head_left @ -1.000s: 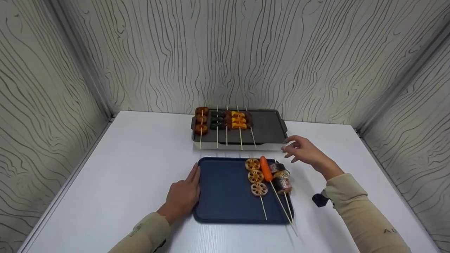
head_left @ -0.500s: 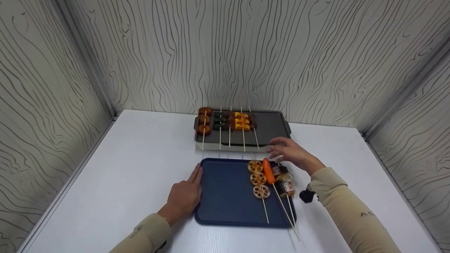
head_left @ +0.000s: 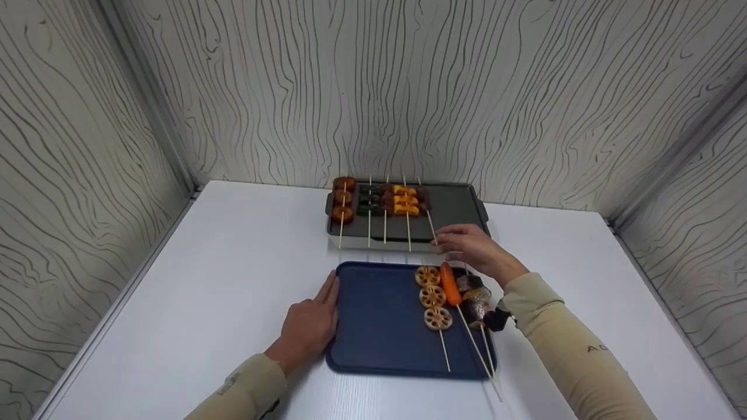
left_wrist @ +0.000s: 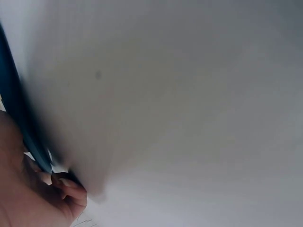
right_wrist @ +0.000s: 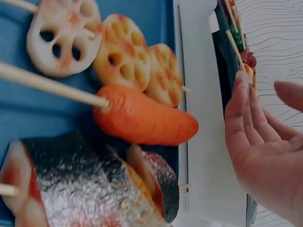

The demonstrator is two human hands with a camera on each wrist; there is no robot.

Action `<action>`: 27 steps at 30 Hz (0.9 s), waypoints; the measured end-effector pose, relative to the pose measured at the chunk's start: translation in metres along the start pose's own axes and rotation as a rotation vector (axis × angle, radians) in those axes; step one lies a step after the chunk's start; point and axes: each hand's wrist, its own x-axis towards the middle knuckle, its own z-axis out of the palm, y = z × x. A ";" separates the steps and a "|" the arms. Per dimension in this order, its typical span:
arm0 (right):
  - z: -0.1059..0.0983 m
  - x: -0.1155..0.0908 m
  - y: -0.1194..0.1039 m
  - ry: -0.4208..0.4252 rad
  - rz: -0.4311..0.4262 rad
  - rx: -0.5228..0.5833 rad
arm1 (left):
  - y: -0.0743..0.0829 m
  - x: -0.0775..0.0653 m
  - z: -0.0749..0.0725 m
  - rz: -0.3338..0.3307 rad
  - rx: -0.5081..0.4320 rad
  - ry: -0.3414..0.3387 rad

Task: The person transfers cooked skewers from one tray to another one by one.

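My left hand [head_left: 309,324] grips the left edge of a blue tray [head_left: 373,350]; its curled fingertips [left_wrist: 71,187] show beside the rim in the left wrist view. My right hand [head_left: 470,248] reaches to the front edge of a dark grill pan [head_left: 455,210]. Its fingers are loosely extended at the stick end of the rightmost meat skewer [head_left: 432,224], and the thumb stands apart from them in the right wrist view. Below this hand, on the tray, lie a lotus root skewer [head_left: 432,296], an orange sausage skewer [right_wrist: 144,116] and a silvery-skinned fish skewer [right_wrist: 80,179].
The pan also bears a skewer of round brown slices [head_left: 343,198], a dark green skewer [head_left: 369,201], a reddish meat skewer [head_left: 386,201] and a yellow skewer [head_left: 406,201]. A white table [head_left: 245,251] holds everything, with patterned walls [head_left: 362,87] around it.
My right hand has moved left along the pan's front edge, from its right corner to the rightmost meat skewer's stick. My left hand stays at the tray's edge; the view has shifted slightly.
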 end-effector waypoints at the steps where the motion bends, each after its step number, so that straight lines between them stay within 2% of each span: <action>1: 0.001 0.000 -0.001 0.018 0.004 0.001 | 0.000 0.000 0.000 -0.004 0.002 -0.005; 6: 0.003 0.003 0.000 0.061 0.017 0.002 | -0.002 0.001 0.001 -0.009 0.006 -0.018; 14: 0.000 0.001 0.004 0.065 0.023 0.033 | 0.000 0.000 0.001 -0.009 -0.015 -0.005; 27: -0.020 -0.027 0.003 0.042 -0.030 0.121 | 0.000 -0.001 0.001 0.006 0.001 0.013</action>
